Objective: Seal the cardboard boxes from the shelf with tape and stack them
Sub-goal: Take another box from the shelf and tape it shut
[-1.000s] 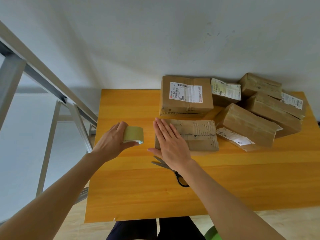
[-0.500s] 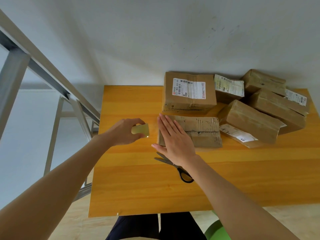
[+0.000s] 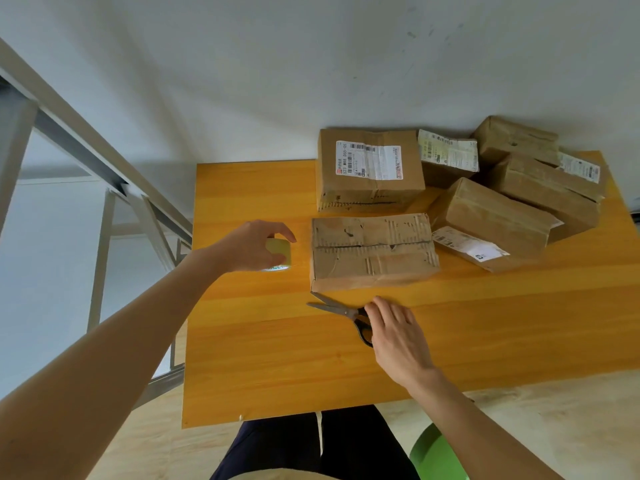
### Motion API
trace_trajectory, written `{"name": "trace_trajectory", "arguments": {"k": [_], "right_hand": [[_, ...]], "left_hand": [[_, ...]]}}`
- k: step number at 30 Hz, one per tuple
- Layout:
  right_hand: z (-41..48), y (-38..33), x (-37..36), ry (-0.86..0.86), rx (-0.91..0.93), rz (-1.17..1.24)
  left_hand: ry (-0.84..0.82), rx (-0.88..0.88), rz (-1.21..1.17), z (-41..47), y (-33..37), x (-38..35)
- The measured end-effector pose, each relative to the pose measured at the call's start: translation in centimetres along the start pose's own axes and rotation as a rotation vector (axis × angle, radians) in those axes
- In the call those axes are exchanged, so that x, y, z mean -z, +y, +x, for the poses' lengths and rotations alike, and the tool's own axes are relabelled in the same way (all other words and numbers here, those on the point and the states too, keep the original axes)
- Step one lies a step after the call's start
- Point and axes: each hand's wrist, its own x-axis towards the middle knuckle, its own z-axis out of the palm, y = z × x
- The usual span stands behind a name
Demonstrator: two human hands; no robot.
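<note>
A left hand (image 3: 249, 245) curls round a yellowish tape roll (image 3: 278, 251), half hiding it, on the orange table (image 3: 259, 358) just left of a worn cardboard box (image 3: 372, 251). Scissors (image 3: 332, 308) lie just in front of that box. The right hand (image 3: 398, 334) covers their black handles; whether it grips them cannot be told. More boxes (image 3: 540, 188) overlap at far right.

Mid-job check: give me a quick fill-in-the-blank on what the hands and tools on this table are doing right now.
1. The left hand grips the roll of yellowish packing tape, just to the ____ of the worn brown cardboard box.
2. The right hand reaches the ____ handles of the metal scissors.
3. The metal scissors lie on the orange wooden table with their blades ____.

Missing words: left; black; open
</note>
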Motion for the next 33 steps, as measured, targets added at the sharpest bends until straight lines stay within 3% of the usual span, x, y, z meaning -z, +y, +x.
{"name": "trace_trajectory", "arguments": {"k": [4, 7, 33], "right_hand": [[0.1, 0.2, -0.4, -0.245, -0.205, -0.023], [0.2, 0.4, -0.7, -0.319, -0.257, -0.016], [-0.3, -3.5, -1.5, -0.381, -0.071, -0.057]], "left_hand": [[-0.017, 0.003, 0.015, -0.1, 0.2, 0.2], [-0.028, 0.003, 0.012, -0.4, 0.4, 0.2], [0.043, -0.011, 0.034, -0.6, 0.7, 0.6]]}}
